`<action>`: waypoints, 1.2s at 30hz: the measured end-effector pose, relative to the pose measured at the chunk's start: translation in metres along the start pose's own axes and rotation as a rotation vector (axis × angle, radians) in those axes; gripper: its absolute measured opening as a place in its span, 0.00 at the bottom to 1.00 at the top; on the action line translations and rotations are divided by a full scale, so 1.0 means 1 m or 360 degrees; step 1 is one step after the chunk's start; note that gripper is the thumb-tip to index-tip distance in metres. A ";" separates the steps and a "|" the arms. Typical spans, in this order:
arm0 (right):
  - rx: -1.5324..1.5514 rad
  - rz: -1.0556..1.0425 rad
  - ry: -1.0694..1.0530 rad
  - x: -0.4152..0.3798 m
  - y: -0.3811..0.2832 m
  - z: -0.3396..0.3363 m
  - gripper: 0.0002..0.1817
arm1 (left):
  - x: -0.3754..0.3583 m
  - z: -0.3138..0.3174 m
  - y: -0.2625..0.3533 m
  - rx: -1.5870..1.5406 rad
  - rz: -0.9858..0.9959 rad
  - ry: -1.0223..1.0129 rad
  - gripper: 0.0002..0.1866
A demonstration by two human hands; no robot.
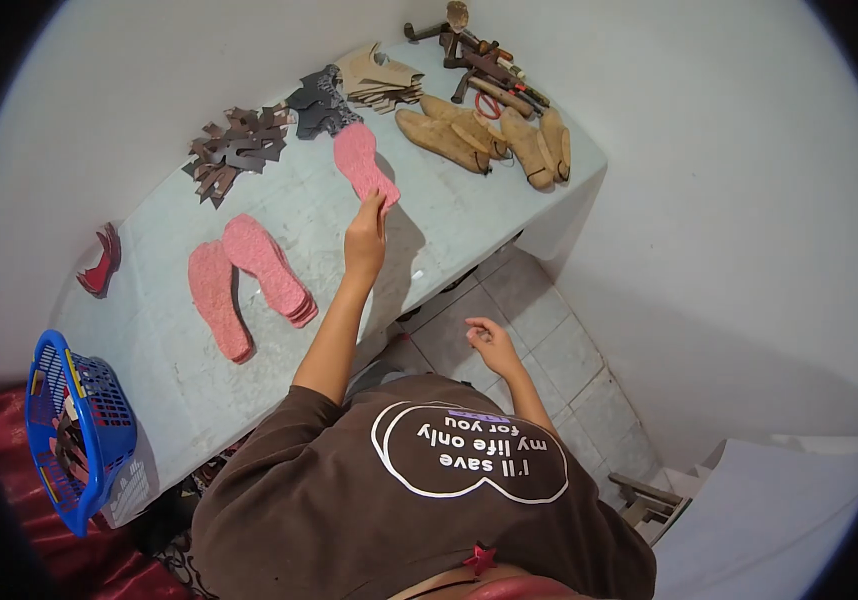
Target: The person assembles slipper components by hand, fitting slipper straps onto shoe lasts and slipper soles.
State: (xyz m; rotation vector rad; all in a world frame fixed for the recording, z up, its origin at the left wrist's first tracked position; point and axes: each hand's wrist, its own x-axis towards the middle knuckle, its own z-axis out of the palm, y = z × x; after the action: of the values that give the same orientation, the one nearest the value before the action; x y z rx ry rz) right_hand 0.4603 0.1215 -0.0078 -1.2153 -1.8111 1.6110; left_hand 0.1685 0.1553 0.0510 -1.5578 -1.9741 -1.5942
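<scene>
My left hand (365,238) is closed on the narrow end of a pink insole (358,158), held over the table with its wide end pointing to the back. My right hand (494,346) hangs beyond the table's front edge, above the tiled floor. Its fingers are loosely bent and apart, and nothing shows in them. Two stacks of pink insoles lie left of my left arm: one stack (213,300) farther left, the other stack (267,268) leaning close beside it.
On the table (159,385) are brown cut pieces (239,150), grey-black pieces (319,105), beige pieces (379,80), several wooden shoe lasts (444,135), hand tools (494,70) and a red piece (99,262). A blue basket (114,425) stands at the left end.
</scene>
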 end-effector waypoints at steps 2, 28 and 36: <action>0.0033 0.0023 -0.0018 0.015 0.002 -0.009 0.15 | -0.006 0.015 -0.009 -0.0075 -0.0151 -0.0137 0.12; -0.0895 -0.0643 0.0343 0.336 -0.097 -0.069 0.31 | -0.008 0.066 -0.037 -0.0185 -0.0790 -0.0466 0.25; -0.1229 -0.0531 -0.0188 0.379 -0.094 -0.076 0.32 | -0.013 0.097 -0.030 0.0167 -0.0942 -0.0440 0.34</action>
State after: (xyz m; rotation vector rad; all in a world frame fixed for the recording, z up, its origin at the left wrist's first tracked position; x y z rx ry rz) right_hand 0.2901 0.4806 0.0117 -1.0127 -2.6661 0.8192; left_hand 0.1939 0.2275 -0.0163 -1.2772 -2.8180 -1.4647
